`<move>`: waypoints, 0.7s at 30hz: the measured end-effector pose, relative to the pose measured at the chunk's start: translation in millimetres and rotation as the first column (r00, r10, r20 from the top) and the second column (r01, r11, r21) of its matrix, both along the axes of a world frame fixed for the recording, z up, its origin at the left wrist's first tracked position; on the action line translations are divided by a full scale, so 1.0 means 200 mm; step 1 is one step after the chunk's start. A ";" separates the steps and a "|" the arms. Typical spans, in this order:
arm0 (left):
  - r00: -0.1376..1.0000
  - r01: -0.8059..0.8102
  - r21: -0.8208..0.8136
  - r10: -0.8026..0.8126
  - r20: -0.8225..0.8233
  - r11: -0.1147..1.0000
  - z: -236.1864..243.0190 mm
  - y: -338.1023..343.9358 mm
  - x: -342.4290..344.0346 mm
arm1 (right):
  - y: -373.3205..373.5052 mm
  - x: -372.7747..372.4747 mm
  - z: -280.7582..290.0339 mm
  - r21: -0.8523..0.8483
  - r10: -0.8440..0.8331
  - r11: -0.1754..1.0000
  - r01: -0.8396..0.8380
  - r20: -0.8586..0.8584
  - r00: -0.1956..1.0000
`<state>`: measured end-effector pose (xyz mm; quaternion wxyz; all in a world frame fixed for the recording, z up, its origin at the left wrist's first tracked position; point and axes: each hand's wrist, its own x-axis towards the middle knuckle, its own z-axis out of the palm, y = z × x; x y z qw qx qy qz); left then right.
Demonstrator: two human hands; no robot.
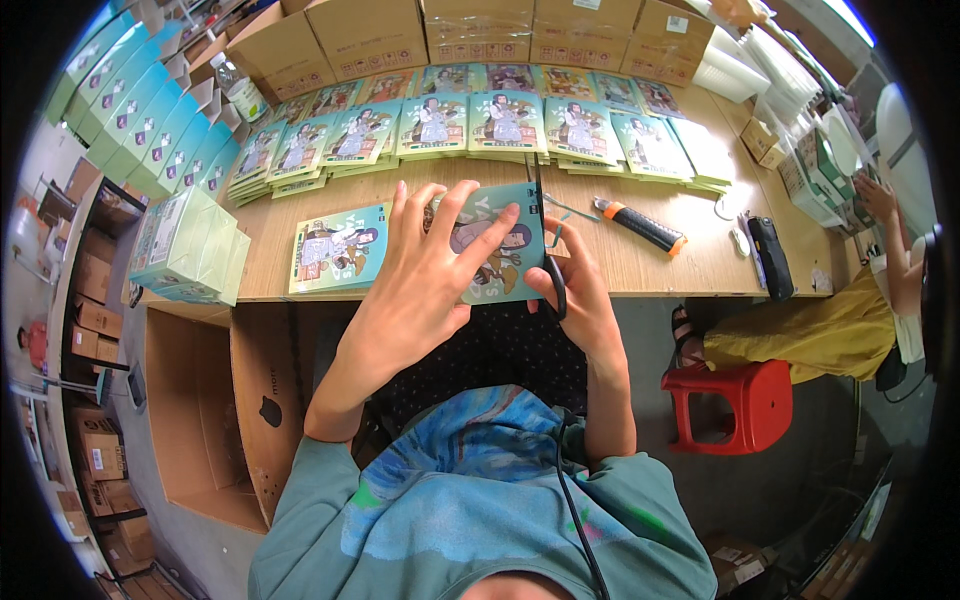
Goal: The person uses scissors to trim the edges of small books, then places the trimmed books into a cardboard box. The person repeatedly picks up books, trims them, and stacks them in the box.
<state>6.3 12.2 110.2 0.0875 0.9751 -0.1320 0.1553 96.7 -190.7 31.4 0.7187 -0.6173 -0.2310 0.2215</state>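
Right now, I have a teal packet [512, 272] with a printed figure under my left hand [420, 265], at the near edge of the wooden table [700, 275]. My left fingers are splayed across its face, the index reaching toward its right side; my thumb sits by the lower left edge, and whether it pinches from beneath I cannot tell. My right hand [582, 300] is closed around the black handle of the scissors [557, 288], whose blade runs along the packet's right edge, pointing away from me. How far apart the blades stand, I cannot tell.

A thin teal strip [572, 209] curls just beside the scissors. To my left, a matching packet [338, 250] lies flat, with a teal carton [185, 245] near the table's corner. Beyond my hands, stacks of similar packets [430, 125] stand in a row before brown cardboard boxes [375, 40]. To my right lie a black-and-orange cutter [645, 228] and, farther over, a black case [770, 258].
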 end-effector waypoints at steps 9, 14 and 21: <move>0.999 0.035 -0.033 -0.036 -0.032 0.999 -0.01 0.01 0.00 | 0.02 0.08 -0.03 0.041 0.071 0.996 -0.078 0.148 0.986; 0.999 0.014 -0.027 -0.015 -0.032 1.000 -0.02 0.01 0.00 | 0.02 0.07 -0.01 0.013 0.077 0.997 -0.080 0.130 0.988; 1.000 0.009 -0.058 -0.010 -0.023 0.998 -0.03 0.01 0.02 | 0.01 0.06 0.02 -0.123 -0.022 0.991 0.042 0.159 0.987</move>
